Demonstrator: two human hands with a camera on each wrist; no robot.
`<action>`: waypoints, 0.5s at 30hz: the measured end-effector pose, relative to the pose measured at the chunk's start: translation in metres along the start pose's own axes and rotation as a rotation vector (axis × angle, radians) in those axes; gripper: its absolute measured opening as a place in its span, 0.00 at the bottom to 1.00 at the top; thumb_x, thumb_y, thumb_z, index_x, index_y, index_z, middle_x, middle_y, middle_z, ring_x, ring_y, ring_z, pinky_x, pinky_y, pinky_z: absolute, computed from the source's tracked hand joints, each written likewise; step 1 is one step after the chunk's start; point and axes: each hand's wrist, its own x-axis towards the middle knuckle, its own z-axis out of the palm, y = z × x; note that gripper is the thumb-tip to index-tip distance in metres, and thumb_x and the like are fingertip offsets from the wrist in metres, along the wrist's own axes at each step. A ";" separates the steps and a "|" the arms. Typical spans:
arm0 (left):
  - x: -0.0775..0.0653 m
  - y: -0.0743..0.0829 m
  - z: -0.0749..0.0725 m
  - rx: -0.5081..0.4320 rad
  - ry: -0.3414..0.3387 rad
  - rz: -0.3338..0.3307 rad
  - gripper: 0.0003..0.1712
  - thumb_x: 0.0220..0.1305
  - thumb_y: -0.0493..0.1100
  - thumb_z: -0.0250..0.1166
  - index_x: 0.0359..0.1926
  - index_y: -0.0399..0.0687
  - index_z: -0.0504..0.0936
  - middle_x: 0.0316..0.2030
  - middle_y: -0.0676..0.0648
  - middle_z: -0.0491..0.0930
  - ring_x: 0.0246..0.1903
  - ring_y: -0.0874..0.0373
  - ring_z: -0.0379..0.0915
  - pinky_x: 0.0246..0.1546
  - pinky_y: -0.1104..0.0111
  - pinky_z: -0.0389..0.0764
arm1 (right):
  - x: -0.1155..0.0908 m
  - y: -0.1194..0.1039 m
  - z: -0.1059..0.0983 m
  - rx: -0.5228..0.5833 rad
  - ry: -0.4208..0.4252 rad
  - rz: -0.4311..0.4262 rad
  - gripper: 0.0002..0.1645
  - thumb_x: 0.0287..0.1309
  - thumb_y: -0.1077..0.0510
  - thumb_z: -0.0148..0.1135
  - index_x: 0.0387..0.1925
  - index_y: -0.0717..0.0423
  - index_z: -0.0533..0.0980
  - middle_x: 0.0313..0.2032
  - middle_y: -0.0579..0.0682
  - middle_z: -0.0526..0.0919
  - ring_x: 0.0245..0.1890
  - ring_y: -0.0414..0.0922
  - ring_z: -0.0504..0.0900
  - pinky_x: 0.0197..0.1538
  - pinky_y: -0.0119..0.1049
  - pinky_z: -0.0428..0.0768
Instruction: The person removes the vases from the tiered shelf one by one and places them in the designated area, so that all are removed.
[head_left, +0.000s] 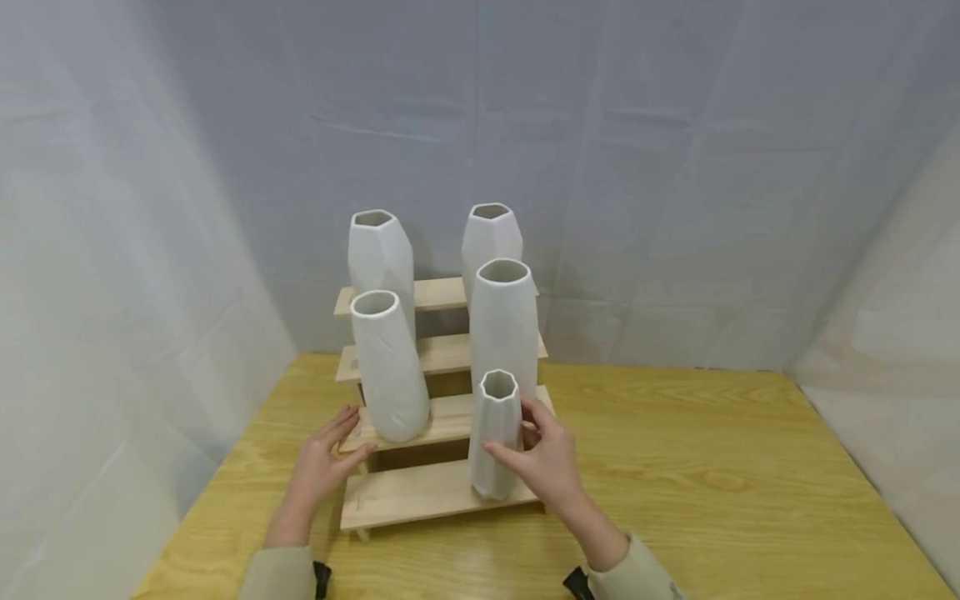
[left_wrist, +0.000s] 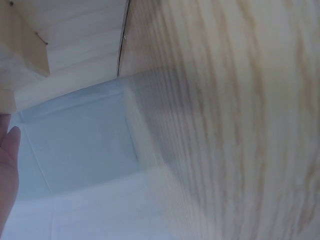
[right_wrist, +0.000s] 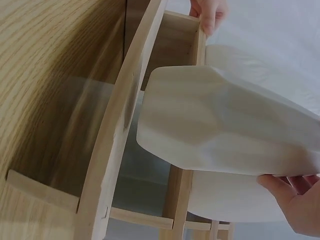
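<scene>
Since the vase [head_left: 492, 422] looks smooth, rigid and breakable, probably light but slippery, we would grip it around its middle, where our right hand [head_left: 546, 463] pinches it at the bottom step [head_left: 408, 497], whether resting or just above we cannot tell. Our left hand [head_left: 321, 468], thumb and fingers apart, touches the stand [head_left: 444, 354]; we see no readable writing.

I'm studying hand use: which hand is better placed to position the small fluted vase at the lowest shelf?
Probably the right hand: its thumb and fingers already grip the fluted vase, while the left hand is at the wooden rack's opposite end.
</scene>
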 end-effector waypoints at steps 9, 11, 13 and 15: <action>0.001 -0.001 0.000 0.019 0.014 0.023 0.32 0.46 0.43 0.70 0.50 0.27 0.72 0.54 0.35 0.68 0.54 0.41 0.62 0.49 0.51 0.68 | -0.001 -0.001 -0.009 -0.045 0.027 0.021 0.32 0.31 0.74 0.70 0.45 0.72 0.70 0.42 0.64 0.76 0.39 0.55 0.77 0.42 0.40 0.78; 0.001 -0.002 0.000 0.021 0.017 0.025 0.32 0.46 0.43 0.70 0.50 0.27 0.72 0.54 0.35 0.68 0.54 0.41 0.63 0.49 0.51 0.68 | -0.001 -0.001 -0.011 -0.044 0.030 0.019 0.32 0.31 0.74 0.70 0.45 0.73 0.70 0.42 0.65 0.76 0.39 0.56 0.77 0.42 0.40 0.78; 0.001 -0.002 0.001 0.023 0.019 0.030 0.32 0.46 0.43 0.70 0.49 0.27 0.72 0.53 0.35 0.68 0.54 0.41 0.63 0.49 0.51 0.68 | -0.001 0.000 -0.013 -0.046 0.036 0.013 0.33 0.31 0.75 0.70 0.45 0.73 0.69 0.42 0.65 0.76 0.39 0.56 0.77 0.42 0.39 0.78; 0.000 -0.003 0.001 0.015 0.022 0.031 0.32 0.46 0.42 0.70 0.49 0.27 0.72 0.53 0.35 0.68 0.54 0.41 0.63 0.49 0.52 0.68 | 0.000 0.001 -0.014 -0.059 0.045 0.001 0.33 0.30 0.74 0.70 0.45 0.74 0.69 0.42 0.65 0.76 0.39 0.56 0.77 0.41 0.39 0.78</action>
